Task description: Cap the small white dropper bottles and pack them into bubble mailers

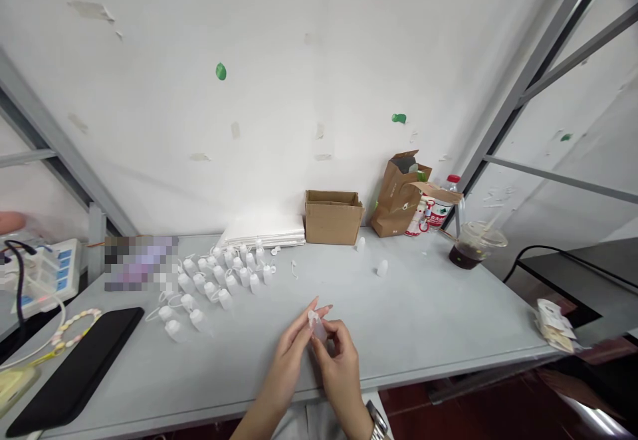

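Observation:
Near the front edge of the grey table, both my hands hold one small translucent white bottle [319, 328]. My left hand [294, 341] pinches it near its upper end, some fingers stretched out past it. Lower on its right side, my right hand [339, 357] grips it with thumb and curled fingers. The fingers partly hide the bottle. To the left stand several similar small white bottles [232, 284] in loose rows, some with thin looped straps. Two small white pieces, one nearer [382, 268] and one by the box [361, 244], stand to the right.
A brown cardboard box [333, 220], white flat sheets [264, 230] and a paper bag [399, 194] line the wall. A cup of dark drink [471, 246] stands at right. A black pad [80, 367], beaded bracelet [74, 327] and power strip [54, 274] are at left.

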A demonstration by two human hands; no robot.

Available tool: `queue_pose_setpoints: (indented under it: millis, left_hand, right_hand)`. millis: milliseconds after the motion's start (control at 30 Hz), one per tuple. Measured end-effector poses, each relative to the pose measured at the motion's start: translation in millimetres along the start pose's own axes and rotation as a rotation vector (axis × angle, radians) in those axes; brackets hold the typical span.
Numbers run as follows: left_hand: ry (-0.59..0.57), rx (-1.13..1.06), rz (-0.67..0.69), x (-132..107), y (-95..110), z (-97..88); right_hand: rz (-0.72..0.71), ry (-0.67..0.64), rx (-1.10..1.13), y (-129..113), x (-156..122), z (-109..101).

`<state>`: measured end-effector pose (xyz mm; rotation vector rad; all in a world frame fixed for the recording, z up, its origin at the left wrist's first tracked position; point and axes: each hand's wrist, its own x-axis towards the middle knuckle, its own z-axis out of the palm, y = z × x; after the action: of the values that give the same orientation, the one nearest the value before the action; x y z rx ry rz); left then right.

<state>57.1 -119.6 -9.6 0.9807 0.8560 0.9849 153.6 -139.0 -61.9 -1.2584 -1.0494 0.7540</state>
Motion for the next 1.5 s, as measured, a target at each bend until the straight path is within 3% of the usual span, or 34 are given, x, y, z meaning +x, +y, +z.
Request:
queue_pose_setpoints:
  millis: [367, 667, 867, 1067, 1300, 1400, 1500]
  left_hand:
    - [0.092, -0.199, -0.077, -3, 5, 9.0]
    - [0.029, -0.311, -0.074, 1, -6, 1.5]
    - [-0.002, -0.365, -0.091, 6, -10, -4.2]
    - [-0.036, -0.383, -0.097, 12, -12, -10.6]
    - [-0.053, -0.113, -0.021, 10, -7, -10.2]
    - [0.015, 0.042, 0.042, 6, -5, -16.0]
    - [0.191, 0.123, 0.111, -3, 0, -28.7]
  right_hand:
    - [-0.096, 0.042, -0.147, -2, -7, 2]
    - [0.081, 0.035, -0.029, -2, -1, 0]
    - [0.181, -0.015, 0.171, -9, 5, 0]
    - [0.274, -0.137, 0.333, -17, 14, -5]
    - [0.259, -0.297, 0.388, -14, 15, -9]
    - [0.141, -0.411, 0.249, -18, 17, -12]
    - [-0.034, -0.662, -0.038, -32, 35, -18]
